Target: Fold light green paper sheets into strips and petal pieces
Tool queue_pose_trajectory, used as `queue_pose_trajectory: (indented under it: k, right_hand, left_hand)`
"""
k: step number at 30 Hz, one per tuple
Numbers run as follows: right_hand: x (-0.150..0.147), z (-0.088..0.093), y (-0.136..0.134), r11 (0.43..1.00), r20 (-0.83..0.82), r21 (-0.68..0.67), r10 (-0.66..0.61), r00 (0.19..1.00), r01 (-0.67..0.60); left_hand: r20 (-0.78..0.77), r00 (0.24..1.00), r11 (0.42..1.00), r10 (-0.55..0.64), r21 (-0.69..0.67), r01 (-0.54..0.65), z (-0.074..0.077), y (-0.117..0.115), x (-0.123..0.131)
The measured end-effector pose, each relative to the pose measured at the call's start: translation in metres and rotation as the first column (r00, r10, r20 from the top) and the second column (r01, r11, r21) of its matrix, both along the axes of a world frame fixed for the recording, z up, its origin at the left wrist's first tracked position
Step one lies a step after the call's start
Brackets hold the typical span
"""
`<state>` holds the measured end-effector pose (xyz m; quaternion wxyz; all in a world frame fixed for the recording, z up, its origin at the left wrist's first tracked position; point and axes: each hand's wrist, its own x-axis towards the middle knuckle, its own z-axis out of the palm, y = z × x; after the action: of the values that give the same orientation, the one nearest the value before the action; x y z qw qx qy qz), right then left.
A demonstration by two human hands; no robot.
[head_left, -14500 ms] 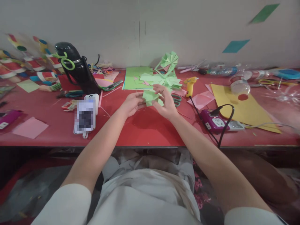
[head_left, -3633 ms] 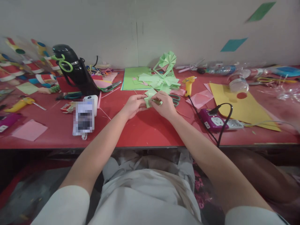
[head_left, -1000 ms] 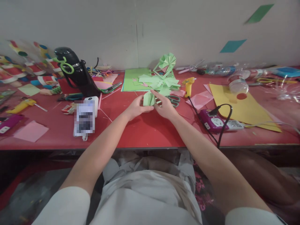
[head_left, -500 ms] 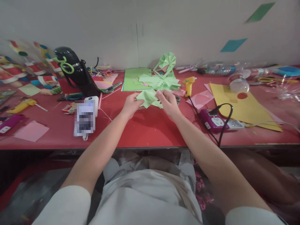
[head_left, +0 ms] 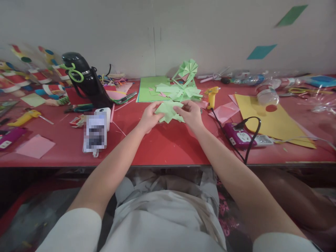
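Both hands hold one light green folded paper piece (head_left: 168, 110) just above the red table (head_left: 162, 143). My left hand (head_left: 149, 117) pinches its left edge, fingers closed on it. My right hand (head_left: 191, 113) grips its right side. The paper is spread out flat between them. Behind it lies a heap of similar green folded pieces (head_left: 181, 91), with a green paper fan-shaped model (head_left: 187, 69) standing by the wall.
A yellow glue gun (head_left: 211, 95), pink paper (head_left: 225, 111), purple power strip (head_left: 240, 134) with black cable and yellow sheet (head_left: 270, 119) lie to the right. Left: a phone (head_left: 95, 133), black flask (head_left: 84, 78), pink square (head_left: 35, 146), scissors (head_left: 78, 107), paper cups (head_left: 39, 73).
The green paper, held folded narrow and upright a second ago, has been opened out wider and flatter between my hands. Both hands shifted slightly away from me.
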<state>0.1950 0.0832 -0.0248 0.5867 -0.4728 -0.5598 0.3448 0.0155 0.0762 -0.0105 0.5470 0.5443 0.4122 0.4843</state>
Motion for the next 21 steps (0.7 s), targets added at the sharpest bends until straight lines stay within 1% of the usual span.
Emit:
queue_pose_trajectory:
  k: [4, 8, 11, 16, 21]
  right_hand:
    - [-0.0029, -0.0004, -0.0040, 0.995, 0.048, 0.050, 0.083, 0.995, -0.085]
    - [-0.0061, -0.0051, -0.0030, 0.990, 0.088, 0.095, 0.094, 0.992, -0.102]
    - [-0.0064, -0.0062, -0.0021, 0.986, 0.107, 0.125, 0.101, 0.989, -0.114]
    - [-0.0067, -0.0017, -0.0065, 0.972, 0.224, 0.201, 0.072, 0.972, -0.119]
    - [-0.0072, -0.0007, -0.0078, 0.950, 0.302, 0.287, 0.036, 0.953, -0.126]
  left_hand:
    - [-0.017, 1.000, 1.000, -0.009, 0.009, 0.009, -0.0008, 0.0012, 0.0004]
    - [0.001, 0.999, 0.999, -0.036, 0.025, 0.036, -0.0037, 0.0036, 0.0001]
    - [0.016, 0.999, 0.999, -0.032, -0.002, 0.032, -0.0035, 0.0038, 0.0006]
    - [0.031, 1.000, 0.998, 0.008, -0.067, -0.006, -0.0005, 0.0039, 0.0009]
    - [0.002, 0.998, 0.996, 0.066, -0.058, -0.066, -0.0049, 0.0083, -0.0011]
